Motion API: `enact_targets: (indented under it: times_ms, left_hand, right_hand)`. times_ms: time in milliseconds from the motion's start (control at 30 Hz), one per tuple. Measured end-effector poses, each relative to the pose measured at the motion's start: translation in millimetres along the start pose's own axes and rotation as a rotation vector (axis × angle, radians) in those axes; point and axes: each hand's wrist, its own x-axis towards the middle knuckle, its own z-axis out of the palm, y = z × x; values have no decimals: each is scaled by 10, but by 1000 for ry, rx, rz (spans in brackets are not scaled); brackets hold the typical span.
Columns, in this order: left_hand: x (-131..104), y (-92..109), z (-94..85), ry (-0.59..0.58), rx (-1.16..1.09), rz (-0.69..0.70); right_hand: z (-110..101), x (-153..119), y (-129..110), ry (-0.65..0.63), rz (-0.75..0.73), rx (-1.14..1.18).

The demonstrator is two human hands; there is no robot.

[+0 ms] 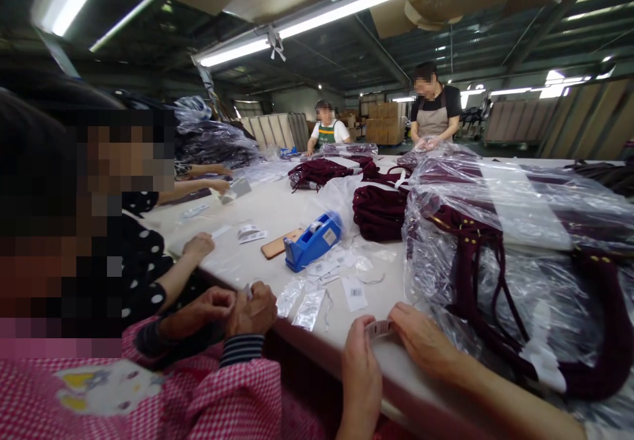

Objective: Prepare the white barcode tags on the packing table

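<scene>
A small curved strip of printed paper label (379, 327) is held between my two hands at the table's front edge. My left hand (360, 361) is closed on its left end. The right end is pinched by my right hand (424, 335); the fingertips partly hide the strip. Just beyond my hands lies a white tag with a barcode (354, 293) on the table. To its left are small clear plastic sleeves (310, 308). Right of my right hand, dark maroon bags (468, 268) with looped handles lie wrapped in clear plastic.
Farther back on the white table (232, 258) stand a blue tape dispenser (312, 242) and a phone (281, 244). Folded maroon bags (379, 210) are piled behind. At left, a co-worker in pink checks has both hands (250, 308) near the edge. More people work around the table.
</scene>
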Motion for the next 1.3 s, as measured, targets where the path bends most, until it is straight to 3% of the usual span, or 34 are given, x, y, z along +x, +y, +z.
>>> enact_targets:
  times_ms: [200,333,400,500,567,700,833,1000,1167,1300]
  left_hand:
    - [28,36,-75,-46,-83,47]
    - [32,64,-82,-92,-159,41]
    - [96,102,-126,-139,-139,16]
    - [374,226,-203,-87,66,21]
    - [679,327,-186,-29,330,92]
    - [1354,389,103,-45,564,103]
    - [1759,251,449,-39,729,14]
    - [1843,153,658,-41,751,88]
    - [1874,84,892,-146,625,112]
    - [1943,28,910,-143,422,66]
  right_hand:
    - [-211,113,-217,26,-130,-138]
    - [-167,209,-304,-135,-53,-230]
    - [-156,238,-244,-128,-18,-227]
    - [-252,247,-54,-39,37,-181]
    - [-352,244,83,81,83,-2]
    - [-446,245,261,259,92,502]
    - [-391,237,312,282,68,603]
    - [-303,235,301,364,24,666]
    - [-257,238,288,395,78,758]
    - [-319,229,293,447,164,880]
